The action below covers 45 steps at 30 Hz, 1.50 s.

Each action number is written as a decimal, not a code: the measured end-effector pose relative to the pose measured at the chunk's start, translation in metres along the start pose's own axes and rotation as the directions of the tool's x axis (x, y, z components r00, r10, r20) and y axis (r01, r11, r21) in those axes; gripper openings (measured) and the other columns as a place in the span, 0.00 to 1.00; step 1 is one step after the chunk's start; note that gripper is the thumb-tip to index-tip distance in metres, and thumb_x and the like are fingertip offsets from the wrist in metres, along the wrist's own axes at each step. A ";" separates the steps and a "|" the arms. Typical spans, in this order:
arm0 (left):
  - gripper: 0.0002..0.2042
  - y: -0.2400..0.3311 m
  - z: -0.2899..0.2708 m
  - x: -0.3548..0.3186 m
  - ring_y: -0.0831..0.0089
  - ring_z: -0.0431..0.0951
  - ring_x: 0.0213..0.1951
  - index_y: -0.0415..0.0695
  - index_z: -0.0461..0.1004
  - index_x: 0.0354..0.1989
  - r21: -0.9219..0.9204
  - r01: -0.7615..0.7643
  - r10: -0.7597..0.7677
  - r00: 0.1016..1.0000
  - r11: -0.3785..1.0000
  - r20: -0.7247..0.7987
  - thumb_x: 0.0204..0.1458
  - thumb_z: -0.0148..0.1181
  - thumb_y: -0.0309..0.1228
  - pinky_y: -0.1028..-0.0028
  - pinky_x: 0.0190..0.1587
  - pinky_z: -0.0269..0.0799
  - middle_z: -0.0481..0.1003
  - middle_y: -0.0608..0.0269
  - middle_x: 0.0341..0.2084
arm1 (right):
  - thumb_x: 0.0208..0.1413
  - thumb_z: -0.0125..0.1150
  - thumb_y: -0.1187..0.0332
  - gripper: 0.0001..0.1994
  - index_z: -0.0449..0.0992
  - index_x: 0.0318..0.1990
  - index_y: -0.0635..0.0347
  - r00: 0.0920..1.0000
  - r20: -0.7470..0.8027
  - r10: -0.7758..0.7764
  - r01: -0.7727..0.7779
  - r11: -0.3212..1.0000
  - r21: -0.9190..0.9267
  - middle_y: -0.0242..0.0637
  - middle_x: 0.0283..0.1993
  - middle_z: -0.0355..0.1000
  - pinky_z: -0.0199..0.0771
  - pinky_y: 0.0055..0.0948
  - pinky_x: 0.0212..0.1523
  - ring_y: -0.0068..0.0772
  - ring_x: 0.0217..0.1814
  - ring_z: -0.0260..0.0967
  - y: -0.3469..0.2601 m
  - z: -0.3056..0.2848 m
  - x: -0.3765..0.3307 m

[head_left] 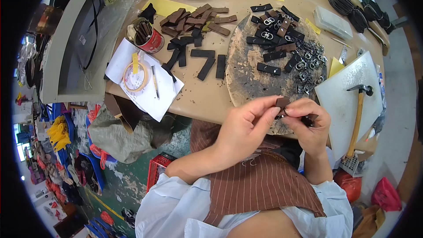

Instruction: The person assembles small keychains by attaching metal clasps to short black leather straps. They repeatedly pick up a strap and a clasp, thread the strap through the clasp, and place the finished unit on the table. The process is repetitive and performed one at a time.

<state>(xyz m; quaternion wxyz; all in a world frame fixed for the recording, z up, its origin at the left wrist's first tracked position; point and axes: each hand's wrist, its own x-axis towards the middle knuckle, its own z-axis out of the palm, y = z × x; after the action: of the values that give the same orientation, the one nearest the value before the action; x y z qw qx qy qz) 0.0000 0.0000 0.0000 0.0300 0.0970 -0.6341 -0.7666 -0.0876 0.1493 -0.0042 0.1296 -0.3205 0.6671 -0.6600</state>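
From where I stand, the brown strap [282, 102] is right between the two hands, above the near edge of the round block [242, 86]. Its visible end juts upward, away from the wearer; the rest is hidden, so I can't be sure how its long axis runs. The left hand [246, 123] meets it from the left, fingers narrow, thumb and forefinger pinching it. The right hand [315, 128] comes in just as close, its fingers narrow too and closed at the strap's right edge, with a glint of metal below. Neither hand is clearly nearer.

The strap looks flat, matte and leathery. The block is scuffed and flaking, scattered with shiny metal clasps [314, 63] and stubby black strips [269, 68]. Left of it on the tan surface [194, 99] lie heaped brown strips [219, 27]; to the right, a wooden-handled hammer [358, 119] crosses a pale, glossy slab [341, 97].
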 end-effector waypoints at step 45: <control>0.09 -0.033 -0.009 0.008 0.82 0.72 0.36 0.37 0.68 0.38 -0.241 0.062 -0.064 0.998 0.969 -0.001 0.49 0.57 0.21 0.82 0.40 0.69 0.71 0.68 0.32 | 0.53 0.57 0.71 0.07 0.69 0.38 0.60 0.826 0.050 0.561 -0.450 0.606 0.656 0.25 0.23 0.62 0.52 0.16 0.18 0.12 0.17 0.52 0.019 0.018 -0.006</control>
<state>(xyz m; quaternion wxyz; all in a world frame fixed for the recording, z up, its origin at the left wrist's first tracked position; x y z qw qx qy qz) -0.0039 -0.0038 -0.0352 0.0201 0.1160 -0.5329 -0.8380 -0.0768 0.1370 -0.0263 0.3583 0.0006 0.4709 -0.8062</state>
